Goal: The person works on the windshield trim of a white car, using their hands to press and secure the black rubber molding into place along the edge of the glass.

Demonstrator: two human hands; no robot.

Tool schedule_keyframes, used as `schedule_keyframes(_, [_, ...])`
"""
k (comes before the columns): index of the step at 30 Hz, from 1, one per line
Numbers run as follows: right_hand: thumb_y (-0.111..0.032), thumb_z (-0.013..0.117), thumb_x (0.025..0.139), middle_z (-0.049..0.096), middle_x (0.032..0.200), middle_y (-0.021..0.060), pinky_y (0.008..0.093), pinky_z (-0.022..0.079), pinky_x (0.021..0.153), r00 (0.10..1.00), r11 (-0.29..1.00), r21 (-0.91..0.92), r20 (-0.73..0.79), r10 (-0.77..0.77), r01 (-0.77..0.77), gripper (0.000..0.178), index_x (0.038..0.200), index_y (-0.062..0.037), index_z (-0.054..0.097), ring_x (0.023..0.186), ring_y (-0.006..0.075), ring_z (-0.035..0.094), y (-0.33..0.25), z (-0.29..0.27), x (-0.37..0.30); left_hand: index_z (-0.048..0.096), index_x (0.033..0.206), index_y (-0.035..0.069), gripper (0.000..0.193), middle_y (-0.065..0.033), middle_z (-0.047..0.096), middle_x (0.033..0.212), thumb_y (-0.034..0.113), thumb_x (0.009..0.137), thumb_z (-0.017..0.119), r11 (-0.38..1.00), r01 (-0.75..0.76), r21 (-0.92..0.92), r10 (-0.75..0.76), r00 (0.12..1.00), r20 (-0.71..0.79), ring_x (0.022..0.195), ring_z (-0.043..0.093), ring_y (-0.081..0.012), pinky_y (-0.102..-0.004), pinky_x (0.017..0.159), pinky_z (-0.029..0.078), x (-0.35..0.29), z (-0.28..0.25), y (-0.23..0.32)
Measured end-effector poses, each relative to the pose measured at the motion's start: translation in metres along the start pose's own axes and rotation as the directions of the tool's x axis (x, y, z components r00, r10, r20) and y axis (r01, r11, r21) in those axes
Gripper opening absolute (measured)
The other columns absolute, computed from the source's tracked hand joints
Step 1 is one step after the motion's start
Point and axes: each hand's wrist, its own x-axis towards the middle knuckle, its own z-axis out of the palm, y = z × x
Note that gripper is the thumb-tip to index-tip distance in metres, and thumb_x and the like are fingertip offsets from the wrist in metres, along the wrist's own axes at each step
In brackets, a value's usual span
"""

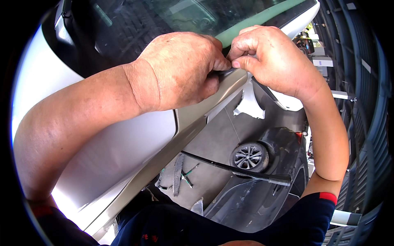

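Both my hands meet at the edge of a white car's body, beside its dark window glass (135, 24). My left hand (180, 67) is closed, thumb and fingers bent at the tan-coloured edge (234, 84) of the panel. Opposite it, my right hand (269, 59) pinches with thumb and forefinger, its tip almost touching the left fingers. Whatever lies between the fingertips is hidden or too small to name. A pale green band (254, 20) runs along the glass just beyond the hands. Below my left forearm spreads the white panel (119, 151).
Beneath, a dark car (246, 197) with a spoked wheel (248, 156) stands on the grey floor. A long black bar (234, 168) crosses in front of it. A green cross-shaped tool (185, 177) and a white panel piece (249, 102) lie nearby. Dark corrugated walling (361, 82) rises at right.
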Motion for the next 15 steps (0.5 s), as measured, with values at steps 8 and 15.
schedule_keyframes(8, [0.0, 0.076, 0.085, 0.068, 0.085, 0.0148, 0.0416, 0.053, 0.078, 1.0, 0.995, 0.102, 0.018, 0.015, -0.017, 0.007, 0.09, 0.0036, 0.073, 0.085, 0.0334, 0.067, 0.005, 0.003, -0.002, 0.08, 0.11, 0.005, 0.03, -0.0108, 0.074, 0.104, -0.002, 0.083, 0.069, 0.998, -0.052, -0.046, 0.053, 0.998, 0.02, 0.098, 0.074, -0.0303, -0.0395, 0.085, 0.061, 0.001, -0.001, -0.002])
schedule_keyframes(15, [-0.008, 0.071, 0.088, 0.07, 0.09, 0.0155, 0.0439, 0.053, 0.088, 0.959, 0.978, 0.008, -0.2, -0.202, 0.207, 0.011, 0.094, -0.0011, 0.076, 0.094, 0.0356, 0.065, 0.024, 0.019, -0.015, 0.08, 0.112, 0.003, 0.032, -0.012, 0.074, 0.104, -0.005, 0.085, 0.067, 0.994, -0.103, -0.045, 0.106, 0.993, 0.05, 0.095, 0.075, -0.0306, -0.0397, 0.084, 0.062, 0.004, -0.002, -0.004])
